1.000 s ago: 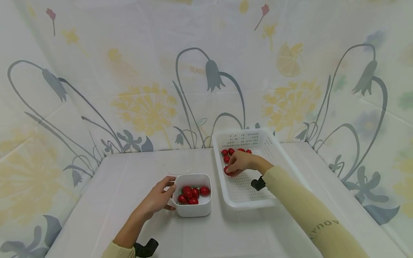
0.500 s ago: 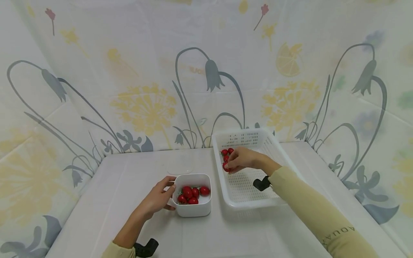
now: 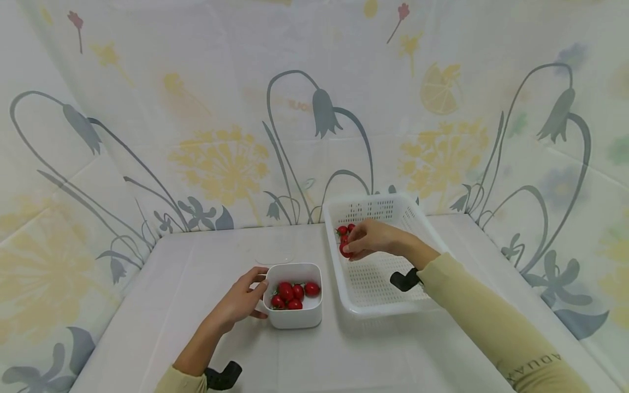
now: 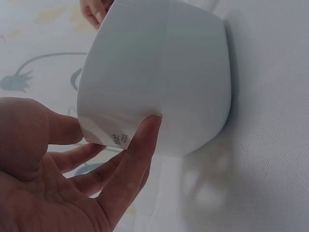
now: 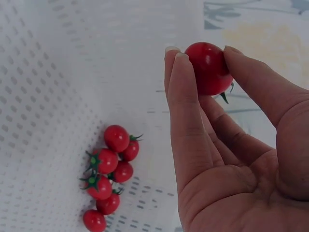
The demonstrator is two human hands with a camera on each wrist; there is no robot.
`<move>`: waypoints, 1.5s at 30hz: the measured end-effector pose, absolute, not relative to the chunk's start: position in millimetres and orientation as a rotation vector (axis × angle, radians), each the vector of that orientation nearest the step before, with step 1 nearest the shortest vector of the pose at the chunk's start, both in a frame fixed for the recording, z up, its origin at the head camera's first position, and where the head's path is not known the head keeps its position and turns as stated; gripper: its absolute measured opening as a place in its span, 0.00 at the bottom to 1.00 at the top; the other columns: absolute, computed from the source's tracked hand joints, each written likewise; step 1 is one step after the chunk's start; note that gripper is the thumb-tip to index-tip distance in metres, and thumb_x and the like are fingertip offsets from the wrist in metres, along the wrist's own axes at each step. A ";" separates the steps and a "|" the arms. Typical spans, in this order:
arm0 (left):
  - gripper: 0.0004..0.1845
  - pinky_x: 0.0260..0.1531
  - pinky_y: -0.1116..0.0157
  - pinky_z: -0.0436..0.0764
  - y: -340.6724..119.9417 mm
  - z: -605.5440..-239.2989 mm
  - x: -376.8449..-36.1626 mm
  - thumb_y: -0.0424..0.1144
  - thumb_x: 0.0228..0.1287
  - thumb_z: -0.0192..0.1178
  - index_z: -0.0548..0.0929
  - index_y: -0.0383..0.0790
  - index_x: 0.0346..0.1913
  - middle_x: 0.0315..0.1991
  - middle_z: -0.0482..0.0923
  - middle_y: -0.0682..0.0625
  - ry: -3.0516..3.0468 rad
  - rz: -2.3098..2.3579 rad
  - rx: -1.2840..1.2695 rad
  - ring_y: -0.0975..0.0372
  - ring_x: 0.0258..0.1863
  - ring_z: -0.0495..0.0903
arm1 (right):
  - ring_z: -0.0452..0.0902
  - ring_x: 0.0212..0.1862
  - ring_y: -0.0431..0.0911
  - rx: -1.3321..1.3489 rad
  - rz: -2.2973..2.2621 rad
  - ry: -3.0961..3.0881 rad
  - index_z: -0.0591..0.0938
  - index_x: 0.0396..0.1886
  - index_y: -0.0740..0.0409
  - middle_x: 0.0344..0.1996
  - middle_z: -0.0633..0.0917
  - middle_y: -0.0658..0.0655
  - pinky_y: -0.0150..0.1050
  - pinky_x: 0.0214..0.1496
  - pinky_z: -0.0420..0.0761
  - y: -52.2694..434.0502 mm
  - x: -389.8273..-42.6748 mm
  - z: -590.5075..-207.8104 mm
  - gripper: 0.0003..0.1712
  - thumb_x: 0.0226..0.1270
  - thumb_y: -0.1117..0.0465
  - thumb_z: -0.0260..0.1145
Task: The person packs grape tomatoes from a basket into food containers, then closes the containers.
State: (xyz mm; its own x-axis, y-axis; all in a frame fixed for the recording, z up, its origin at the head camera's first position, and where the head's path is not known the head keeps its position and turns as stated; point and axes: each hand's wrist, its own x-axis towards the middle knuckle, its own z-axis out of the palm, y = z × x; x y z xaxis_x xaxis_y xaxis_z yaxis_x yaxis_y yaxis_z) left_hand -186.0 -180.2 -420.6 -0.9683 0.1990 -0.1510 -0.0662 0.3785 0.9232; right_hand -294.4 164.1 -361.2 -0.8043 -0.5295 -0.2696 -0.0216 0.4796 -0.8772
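Observation:
My right hand pinches a red cherry tomato between thumb and fingertips, over the left side of a white perforated basket. A green sepal sticks out under the fruit. Lower in the basket lies a cluster of several cherry tomatoes, partly hidden by the hand in the head view. My left hand rests against the left side of a white square container. Its thumb is at the rim, and one fairly straight finger touches the outer wall. Inside the container sit several tomatoes.
A clear lid lies flat behind the container on the white table. The basket stands just right of the container, with a narrow gap between. A flower-printed sheet rises behind and on both sides.
My right hand has moved slightly up and back in the basket, lifting the tomato off the pile. The left hand and the container have stayed in place.

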 end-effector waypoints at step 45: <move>0.19 0.30 0.53 0.90 -178.7 -418.7 -185.1 0.37 0.81 0.49 0.71 0.38 0.69 0.68 0.69 0.34 2.404 1.615 0.100 0.48 0.49 0.81 | 0.89 0.35 0.46 -0.595 -1.245 2.308 0.86 0.43 0.65 0.34 0.88 0.55 0.42 0.45 0.90 61.3 -232.5 -363.3 0.10 0.66 0.63 0.73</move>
State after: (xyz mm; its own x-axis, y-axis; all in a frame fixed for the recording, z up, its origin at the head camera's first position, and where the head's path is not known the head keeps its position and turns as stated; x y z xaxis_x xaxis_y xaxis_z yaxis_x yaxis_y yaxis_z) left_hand -185.1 -178.7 -418.7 -0.9681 0.1908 -0.1625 -0.0784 0.3854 0.9194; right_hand -232.5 61.3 -363.3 -0.8064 -0.5632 -0.1807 -0.1585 0.5001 -0.8513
